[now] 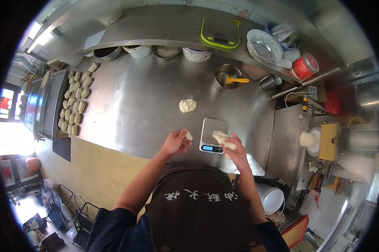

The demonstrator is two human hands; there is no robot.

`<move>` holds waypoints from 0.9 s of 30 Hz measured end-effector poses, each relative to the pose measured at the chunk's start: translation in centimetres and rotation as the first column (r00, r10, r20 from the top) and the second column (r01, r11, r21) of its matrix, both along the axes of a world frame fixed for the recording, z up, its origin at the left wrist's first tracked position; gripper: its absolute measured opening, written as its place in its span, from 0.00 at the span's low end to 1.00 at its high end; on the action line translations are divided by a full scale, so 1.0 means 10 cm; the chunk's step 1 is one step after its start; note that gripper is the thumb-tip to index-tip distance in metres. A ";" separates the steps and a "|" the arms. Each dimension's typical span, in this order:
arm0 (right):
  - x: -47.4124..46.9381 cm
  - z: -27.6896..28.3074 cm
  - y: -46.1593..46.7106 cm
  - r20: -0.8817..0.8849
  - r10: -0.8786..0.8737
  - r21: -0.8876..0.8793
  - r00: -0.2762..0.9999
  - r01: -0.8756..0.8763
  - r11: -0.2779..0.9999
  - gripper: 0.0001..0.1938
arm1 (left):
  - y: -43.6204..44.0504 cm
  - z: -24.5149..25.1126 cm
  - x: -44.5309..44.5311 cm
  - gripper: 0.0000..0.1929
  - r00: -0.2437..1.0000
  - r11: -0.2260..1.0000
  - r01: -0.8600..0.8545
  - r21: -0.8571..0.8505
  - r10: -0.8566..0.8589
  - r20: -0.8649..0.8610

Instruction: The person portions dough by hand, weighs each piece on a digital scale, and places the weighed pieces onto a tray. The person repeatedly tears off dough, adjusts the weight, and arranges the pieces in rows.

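Note:
My left hand [176,142] pinches a small piece of dough [188,136] between thumb and fingers, just above the steel table, left of the scale. A longer lump of dough [221,138] is gripped in my right hand [236,151], over the right part of a digital kitchen scale [208,129]. The scale's display is lit; whether the dough touches its plate I cannot tell. Beyond my hands, a flattened lump of dough [187,105] lies on the steel table [145,88]. Many small dough pieces [79,93] stand in rows at the table's left end.
A steel pot [221,70] with an orange-handled brush [236,80] stands at the back right. Bowls and tubs sit under a steel shelf [161,25], which holds a green-rimmed scale [221,33], a bowl [265,46] and a red can [304,66]. A metal tray [52,104] lies far left.

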State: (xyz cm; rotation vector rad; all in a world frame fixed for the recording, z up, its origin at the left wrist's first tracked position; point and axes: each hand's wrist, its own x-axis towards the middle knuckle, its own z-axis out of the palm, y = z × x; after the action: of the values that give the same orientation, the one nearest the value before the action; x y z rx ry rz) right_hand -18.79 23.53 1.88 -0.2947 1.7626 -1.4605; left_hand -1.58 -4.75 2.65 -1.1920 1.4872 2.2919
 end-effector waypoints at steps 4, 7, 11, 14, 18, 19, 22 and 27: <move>0.01 -0.03 0.18 0.400 -0.082 -0.331 0.913 0.227 0.916 0.16 | -0.12 -0.24 -0.15 0.21 1.000 0.963 -0.013 -0.269 0.010 -0.012; 0.02 -0.08 0.18 0.510 -0.046 -0.412 0.859 0.291 0.864 0.18 | -0.29 -0.34 -0.47 0.15 1.000 0.806 0.004 -0.592 -0.013 -0.011; 0.07 -0.05 -0.02 0.533 0.001 -0.488 0.846 0.306 0.817 0.18 | -0.57 -0.49 -0.96 0.13 1.000 0.460 -0.012 -0.888 -0.005 -0.016; 0.15 -0.04 -0.30 0.329 0.019 -0.496 0.944 0.155 0.855 0.17 | -0.74 -0.71 -1.18 0.14 0.983 0.238 0.180 -0.954 -0.081 0.165; 0.27 -0.13 -0.56 0.062 0.055 -0.281 0.997 -0.036 0.959 0.14 | -0.80 -1.07 -1.23 0.14 0.820 -0.089 0.513 -0.854 -0.242 0.518; 0.29 -0.13 -0.56 0.116 0.063 -0.298 0.991 -0.026 0.954 0.13 | -0.81 -1.11 -1.27 0.14 0.770 -0.164 0.551 -0.818 -0.279 0.574; 0.37 -0.09 -0.42 0.332 0.084 -0.341 0.939 0.037 0.939 0.12 | -0.73 -1.09 -1.29 0.17 0.704 -0.070 0.671 -0.738 -0.250 0.664; 0.43 0.13 0.16 0.612 0.024 -0.376 0.790 0.264 0.888 0.13 | -0.54 -0.65 -1.01 0.29 0.787 0.184 0.616 -0.766 -0.178 0.591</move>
State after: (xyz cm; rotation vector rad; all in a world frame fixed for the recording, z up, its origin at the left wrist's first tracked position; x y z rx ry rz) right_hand -14.49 25.16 3.20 0.0712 0.9292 -1.8003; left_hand -11.70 -10.12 -3.81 -1.0377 2.6402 0.5421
